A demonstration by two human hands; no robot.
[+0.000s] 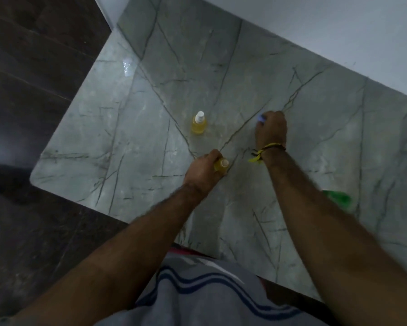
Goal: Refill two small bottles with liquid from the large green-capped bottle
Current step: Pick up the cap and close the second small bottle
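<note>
A small bottle of yellow liquid with a white cap [199,123] stands upright near the middle of the marble table [103,142]. My left hand [205,171] is wrapped around a second small yellow bottle [222,164] on the table; its neck is uncapped and faces up. My right hand [271,128] rests on the table farther back with its fingers closed on a small bluish-white object [261,118], mostly hidden. The large bottle's green cap [337,198] shows blurred at the right, partly behind my right forearm.
The grey veined table meets a white wall [315,31] at the back and right. Dark floor [33,78] lies beyond the table's left edge and rounded front-left corner. My torso in a grey striped shirt [197,290] is against the near edge.
</note>
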